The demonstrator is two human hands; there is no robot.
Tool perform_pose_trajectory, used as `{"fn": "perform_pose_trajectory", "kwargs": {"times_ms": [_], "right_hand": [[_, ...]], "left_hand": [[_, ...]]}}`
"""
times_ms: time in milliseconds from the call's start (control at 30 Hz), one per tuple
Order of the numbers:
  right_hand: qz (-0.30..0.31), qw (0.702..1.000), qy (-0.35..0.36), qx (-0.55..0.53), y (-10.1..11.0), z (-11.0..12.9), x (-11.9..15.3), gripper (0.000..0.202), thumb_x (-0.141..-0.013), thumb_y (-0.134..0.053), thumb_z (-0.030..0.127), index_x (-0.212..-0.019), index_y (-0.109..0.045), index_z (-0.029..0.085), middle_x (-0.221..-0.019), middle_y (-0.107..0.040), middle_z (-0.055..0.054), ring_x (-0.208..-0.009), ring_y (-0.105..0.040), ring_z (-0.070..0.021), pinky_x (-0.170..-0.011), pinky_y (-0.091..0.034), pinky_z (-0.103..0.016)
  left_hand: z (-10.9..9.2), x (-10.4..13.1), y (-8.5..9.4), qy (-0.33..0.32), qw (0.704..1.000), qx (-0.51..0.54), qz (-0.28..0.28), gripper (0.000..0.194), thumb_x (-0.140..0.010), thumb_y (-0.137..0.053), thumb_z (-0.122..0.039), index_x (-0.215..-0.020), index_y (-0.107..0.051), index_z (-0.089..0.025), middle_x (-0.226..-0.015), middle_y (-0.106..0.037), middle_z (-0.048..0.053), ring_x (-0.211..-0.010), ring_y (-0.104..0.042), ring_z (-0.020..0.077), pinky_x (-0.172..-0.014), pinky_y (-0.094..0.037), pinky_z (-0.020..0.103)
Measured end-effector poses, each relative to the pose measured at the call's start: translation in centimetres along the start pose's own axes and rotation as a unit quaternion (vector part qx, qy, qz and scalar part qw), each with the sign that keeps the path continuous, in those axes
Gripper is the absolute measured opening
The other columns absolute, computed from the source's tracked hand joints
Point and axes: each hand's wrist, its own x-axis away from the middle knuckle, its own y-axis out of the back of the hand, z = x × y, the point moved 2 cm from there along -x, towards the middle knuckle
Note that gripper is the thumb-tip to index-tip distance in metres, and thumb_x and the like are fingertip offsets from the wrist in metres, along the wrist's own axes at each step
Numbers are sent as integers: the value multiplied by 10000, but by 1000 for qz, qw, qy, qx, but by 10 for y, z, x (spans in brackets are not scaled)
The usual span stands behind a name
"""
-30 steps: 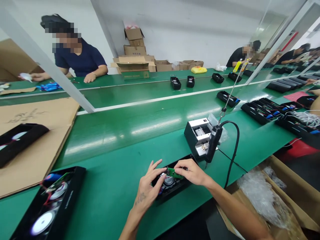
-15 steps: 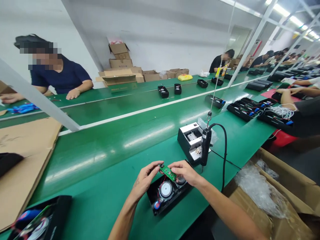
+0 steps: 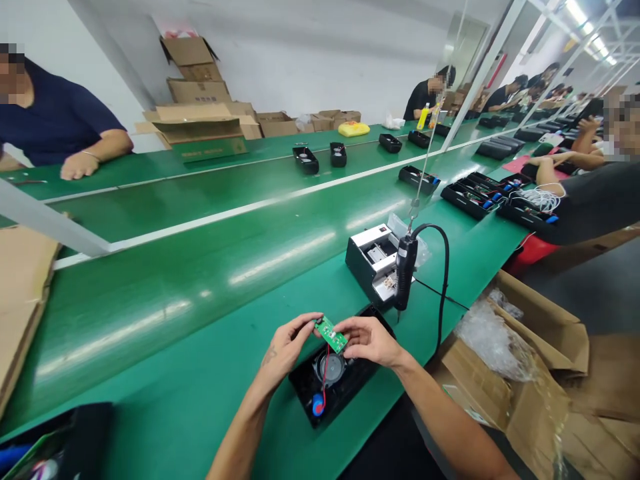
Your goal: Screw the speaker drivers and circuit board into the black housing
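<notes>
Your left hand [image 3: 284, 347] and right hand [image 3: 369, 339] pinch the small green circuit board [image 3: 331, 333] by its ends, fingertips pressed on its edges, just above the open black plastic speaker housing [image 3: 334, 377] on the green bench [image 3: 200, 293]. A black hanging electric screwdriver [image 3: 404, 270] dangles just beyond your right hand, before a black-and-white screw feeder box [image 3: 373, 260].

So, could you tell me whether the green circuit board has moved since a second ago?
Yes: the green circuit board was lifted off the black speaker housing.
</notes>
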Motion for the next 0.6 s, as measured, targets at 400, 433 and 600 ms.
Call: {"fn": "perform_pose_trajectory", "kwargs": {"times_ms": [400,433,600], "right_hand": [[-80,994,12,71,-11,5,-1,371,-865,-854,460,-1096,-810,172,-698,-751,-2,-644,-743,-185,-740,-619,-342],[-83,993,16,78,-12,6,-1,382,-893,-829,491,-1103,-804,172,-683,-745,1,-625,-736,-181,-724,-612,-336],[-88,991,32,100,-16,8,-1,434,-958,-754,585,-1101,-782,176,-664,-737,2,-582,-719,-176,-651,-589,-304]], "left_hand": [[-4,10,-4,-78,991,-102,42,444,-1048,-530,-552,-1312,-774,-293,-1428,-742,70,-1343,-684,281,-1191,-519,469],[-7,11,-6,-81,990,-102,60,435,-1054,-534,-539,-1343,-758,-303,-1418,-748,63,-1325,-695,274,-1178,-532,455],[-21,13,-13,-96,987,-94,92,374,-1060,-576,-490,-1314,-774,-301,-1239,-814,57,-1102,-770,234,-1005,-614,354]]}}
